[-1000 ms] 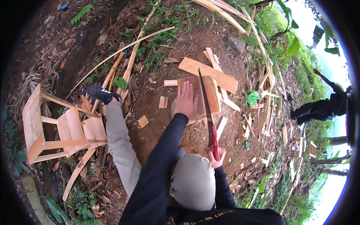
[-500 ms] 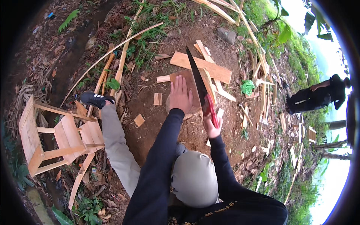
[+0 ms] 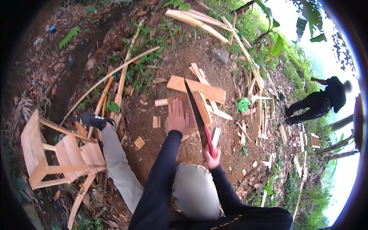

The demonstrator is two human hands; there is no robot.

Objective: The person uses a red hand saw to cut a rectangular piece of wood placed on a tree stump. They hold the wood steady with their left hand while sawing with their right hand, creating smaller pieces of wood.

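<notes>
A red-handled handsaw [image 3: 197, 115] is gripped by the closed right hand [image 3: 212, 158], its blade laid across a wooden board [image 3: 191, 105] on the bare soil. The board is pressed flat by the open left hand [image 3: 178, 117], and is partly hidden beneath it. The cut line cannot be made out.

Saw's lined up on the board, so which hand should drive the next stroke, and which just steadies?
Probably the right. The right hand already grips the red handle of the handsaw, whose blade lies across the board. The left hand lies flat on that board, better placed for steadying.
</notes>
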